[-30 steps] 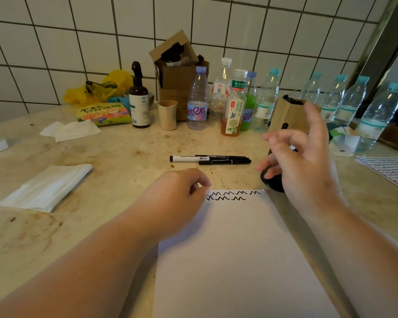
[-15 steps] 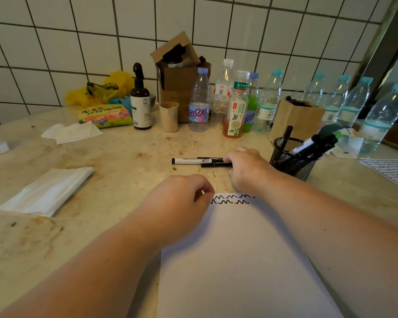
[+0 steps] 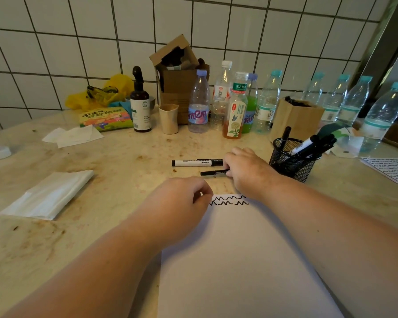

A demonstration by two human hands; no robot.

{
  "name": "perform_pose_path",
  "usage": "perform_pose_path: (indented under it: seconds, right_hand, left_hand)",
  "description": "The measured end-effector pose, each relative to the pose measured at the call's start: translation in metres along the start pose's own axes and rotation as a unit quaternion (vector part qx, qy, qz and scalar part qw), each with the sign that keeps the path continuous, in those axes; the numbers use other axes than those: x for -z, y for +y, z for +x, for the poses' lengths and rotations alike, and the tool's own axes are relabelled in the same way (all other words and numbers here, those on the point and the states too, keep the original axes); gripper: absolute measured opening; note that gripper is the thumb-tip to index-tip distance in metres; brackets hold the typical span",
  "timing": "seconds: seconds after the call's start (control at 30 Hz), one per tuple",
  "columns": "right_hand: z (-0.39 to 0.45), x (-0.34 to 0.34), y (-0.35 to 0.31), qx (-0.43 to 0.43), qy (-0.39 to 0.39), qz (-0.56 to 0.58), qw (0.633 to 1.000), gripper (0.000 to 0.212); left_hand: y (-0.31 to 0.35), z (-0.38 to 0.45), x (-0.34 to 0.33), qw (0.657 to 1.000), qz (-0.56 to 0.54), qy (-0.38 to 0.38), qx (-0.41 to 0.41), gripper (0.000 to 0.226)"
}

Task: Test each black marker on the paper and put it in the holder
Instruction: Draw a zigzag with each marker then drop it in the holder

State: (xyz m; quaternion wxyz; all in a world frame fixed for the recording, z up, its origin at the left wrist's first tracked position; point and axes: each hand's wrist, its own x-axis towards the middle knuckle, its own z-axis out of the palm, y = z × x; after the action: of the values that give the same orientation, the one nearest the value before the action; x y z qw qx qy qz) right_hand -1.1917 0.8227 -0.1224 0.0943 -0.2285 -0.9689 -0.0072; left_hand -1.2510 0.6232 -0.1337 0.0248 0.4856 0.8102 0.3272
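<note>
A white sheet of paper (image 3: pixel 244 260) lies in front of me with two black zigzag lines at its top edge. My left hand (image 3: pixel 182 203) rests on the paper's top left corner with its fingers curled. My right hand (image 3: pixel 246 168) grips the right end of a thin black marker (image 3: pixel 213 172) and has drawn it slightly toward the paper. A white-barrelled black marker (image 3: pixel 193 162) lies on the counter just behind it. The black mesh holder (image 3: pixel 290 161) stands to the right with several markers in it.
A row of plastic bottles (image 3: pixel 234 104), a paper cup (image 3: pixel 169 118), a brown pump bottle (image 3: pixel 140 104) and cardboard boxes (image 3: pixel 179 81) line the tiled wall. Folded tissue (image 3: pixel 48 193) lies at the left. Another written sheet (image 3: pixel 393 171) sits at the right edge.
My right hand came down from beside the holder to the markers, took the thin black one and pulled it away from the white-barrelled marker. My left hand stayed on the paper.
</note>
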Motion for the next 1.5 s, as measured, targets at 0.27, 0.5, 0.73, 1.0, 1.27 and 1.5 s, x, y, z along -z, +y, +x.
perform_pose_path:
  seconds: [0.27, 0.5, 0.73, 1.0, 1.27, 1.5]
  right_hand:
    - [-0.072, 0.041, 0.003, -0.053, 0.052, 0.485, 0.871, 0.005]
    - [-0.104, 0.029, 0.001, 0.009, 0.017, 0.718, 0.695, 0.004]
    - [-0.108, 0.027, 0.002, 0.066, -0.025, 0.702, 0.709, 0.022]
    - [-0.107, 0.043, 0.040, 0.061, 0.066, 0.769, 0.632, 0.013]
    - [-0.092, 0.021, 0.033, -0.195, 0.112, 0.585, 0.779, 0.027]
    - [-0.090, 0.016, 0.032, -0.262, 0.080, 0.570, 0.774, 0.011]
  left_hand:
    - [0.000, -0.001, 0.002, 1.000, -0.005, -0.012, 0.003, 0.016]
    - [0.009, -0.005, 0.003, 0.997, -0.028, -0.039, -0.063, 0.036]
    - [0.017, -0.008, 0.007, 0.988, -0.062, -0.123, -0.076, 0.033]
    - [0.012, -0.015, 0.038, 0.879, -0.369, -0.300, 0.032, 0.038]
    - [0.002, -0.004, 0.008, 0.993, 0.060, -0.089, 0.057, 0.041]
    - [-0.002, -0.005, 0.004, 0.989, 0.115, -0.086, 0.038, 0.047]
